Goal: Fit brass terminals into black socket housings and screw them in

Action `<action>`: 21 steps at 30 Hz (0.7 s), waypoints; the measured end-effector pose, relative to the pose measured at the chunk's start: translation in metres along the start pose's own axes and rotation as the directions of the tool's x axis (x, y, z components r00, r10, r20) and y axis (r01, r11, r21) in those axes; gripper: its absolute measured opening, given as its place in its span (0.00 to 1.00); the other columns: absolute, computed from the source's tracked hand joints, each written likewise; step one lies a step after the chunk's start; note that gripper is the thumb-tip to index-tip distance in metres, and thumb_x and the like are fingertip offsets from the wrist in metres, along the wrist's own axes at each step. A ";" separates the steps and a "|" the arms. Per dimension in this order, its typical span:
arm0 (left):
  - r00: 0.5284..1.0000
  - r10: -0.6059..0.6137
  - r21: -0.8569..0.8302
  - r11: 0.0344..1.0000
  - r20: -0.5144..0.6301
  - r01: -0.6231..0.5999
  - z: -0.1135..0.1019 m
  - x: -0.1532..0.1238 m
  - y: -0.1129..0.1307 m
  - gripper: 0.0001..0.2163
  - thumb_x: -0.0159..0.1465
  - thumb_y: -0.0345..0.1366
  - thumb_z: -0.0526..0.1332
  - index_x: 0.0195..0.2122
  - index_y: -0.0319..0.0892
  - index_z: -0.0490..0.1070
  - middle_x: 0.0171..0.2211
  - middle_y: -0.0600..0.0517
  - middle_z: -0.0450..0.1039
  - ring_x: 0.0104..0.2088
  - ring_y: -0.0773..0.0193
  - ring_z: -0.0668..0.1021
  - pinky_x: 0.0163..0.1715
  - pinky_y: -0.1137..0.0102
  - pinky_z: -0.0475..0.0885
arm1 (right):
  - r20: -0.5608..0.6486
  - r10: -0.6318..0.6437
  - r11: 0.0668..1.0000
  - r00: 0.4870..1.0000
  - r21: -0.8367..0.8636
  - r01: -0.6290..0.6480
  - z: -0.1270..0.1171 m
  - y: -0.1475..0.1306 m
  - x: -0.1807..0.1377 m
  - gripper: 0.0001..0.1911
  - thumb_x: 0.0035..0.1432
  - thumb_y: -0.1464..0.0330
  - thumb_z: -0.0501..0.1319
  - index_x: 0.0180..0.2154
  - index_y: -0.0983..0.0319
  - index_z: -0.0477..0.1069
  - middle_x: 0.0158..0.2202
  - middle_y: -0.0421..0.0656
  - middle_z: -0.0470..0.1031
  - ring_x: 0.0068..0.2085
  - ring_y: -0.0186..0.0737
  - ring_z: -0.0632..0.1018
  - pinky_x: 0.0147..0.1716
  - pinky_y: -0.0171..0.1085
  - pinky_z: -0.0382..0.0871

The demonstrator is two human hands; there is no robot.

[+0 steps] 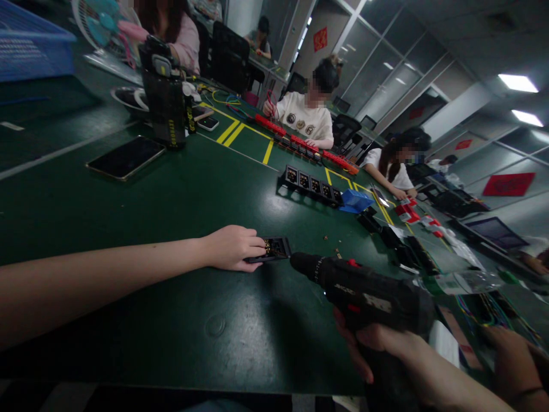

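My left hand reaches across the green table and pinches the near edge of a small black socket part lying flat on it. My right hand grips the handle of a black cordless screwdriver, held level. Its tip points left and sits right beside the socket part's right edge. A few tiny screws lie on the table just beyond the tool.
A row of black sockets and a blue tray lie further out. A dark tablet, a black stack and a fan stand at the left. Two people sit across with red strips; wires and parts crowd the right.
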State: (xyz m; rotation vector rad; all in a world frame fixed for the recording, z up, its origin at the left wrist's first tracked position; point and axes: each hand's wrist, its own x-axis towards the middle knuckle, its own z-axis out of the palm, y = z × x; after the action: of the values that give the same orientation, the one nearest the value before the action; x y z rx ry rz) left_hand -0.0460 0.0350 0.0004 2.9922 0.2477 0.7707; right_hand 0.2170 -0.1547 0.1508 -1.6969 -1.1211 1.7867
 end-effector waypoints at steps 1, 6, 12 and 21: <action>1.000 -0.001 -0.003 1.000 0.004 0.001 0.000 0.000 0.000 0.10 0.66 0.39 0.62 0.45 0.40 0.77 0.44 0.48 0.79 0.36 0.61 0.78 0.31 0.68 0.72 | 0.002 0.001 1.000 1.000 0.005 -0.001 0.000 0.000 0.000 0.18 0.52 0.55 0.65 0.33 0.63 0.69 0.27 0.39 0.68 0.21 0.31 0.70 0.22 0.32 0.63; 0.999 -0.007 0.004 1.000 0.037 0.007 0.001 -0.001 -0.001 0.11 0.67 0.39 0.61 0.45 0.40 0.77 0.45 0.48 0.79 0.36 0.61 0.77 0.31 0.67 0.73 | 0.017 0.011 1.000 1.000 0.005 -0.012 0.000 0.000 -0.001 0.16 0.53 0.56 0.64 0.33 0.63 0.68 0.26 0.38 0.67 0.22 0.31 0.70 0.23 0.31 0.63; 0.999 -0.002 0.010 1.000 0.032 0.001 0.000 -0.001 -0.001 0.11 0.67 0.39 0.61 0.45 0.40 0.77 0.45 0.47 0.79 0.36 0.61 0.77 0.32 0.68 0.72 | 0.022 -0.018 1.000 1.000 -0.012 0.019 0.001 0.000 0.000 0.14 0.53 0.58 0.63 0.33 0.63 0.68 0.27 0.38 0.66 0.22 0.30 0.70 0.22 0.31 0.62; 1.000 0.002 0.014 1.000 0.011 -0.002 0.001 0.000 -0.001 0.10 0.66 0.39 0.61 0.45 0.40 0.77 0.44 0.48 0.79 0.35 0.62 0.77 0.31 0.68 0.71 | 0.038 0.024 0.998 0.999 -0.057 -0.022 -0.001 0.000 -0.003 0.15 0.54 0.57 0.62 0.35 0.63 0.69 0.22 0.39 0.69 0.22 0.33 0.69 0.24 0.32 0.63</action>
State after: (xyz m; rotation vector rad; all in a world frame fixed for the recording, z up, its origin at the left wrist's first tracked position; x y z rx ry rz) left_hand -0.0458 0.0358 -0.0008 3.0092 0.2502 0.7551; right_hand 0.2180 -0.1564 0.1528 -1.7212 -1.1841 1.8257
